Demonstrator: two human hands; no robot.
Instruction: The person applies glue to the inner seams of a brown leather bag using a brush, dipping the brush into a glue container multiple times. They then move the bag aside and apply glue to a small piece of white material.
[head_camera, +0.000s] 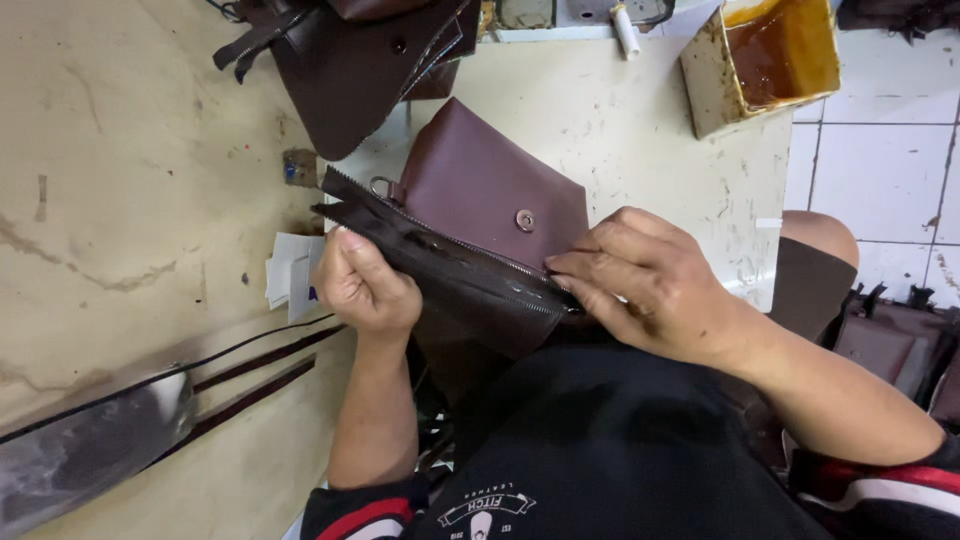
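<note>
A maroon leather bag piece (490, 185) with a round metal snap and a dark zipper strip (440, 255) along its near edge lies over the worktable's front edge. My left hand (365, 285) grips the zipper strip near its left end, thumb on top. At the strip's right end, my right hand (650, 285) pinches the strip and the leather together with fingertips. A small metal ring shows at the leather's left corner.
Another brown leather bag part (350, 70) with zippers lies at the back. An open tin of amber glue (765, 55) stands back right. White paper slips (290, 270) sit left of my hand. Dark straps (250, 375) run across the stained tabletop (120, 200). More bags are on the tiled floor at right.
</note>
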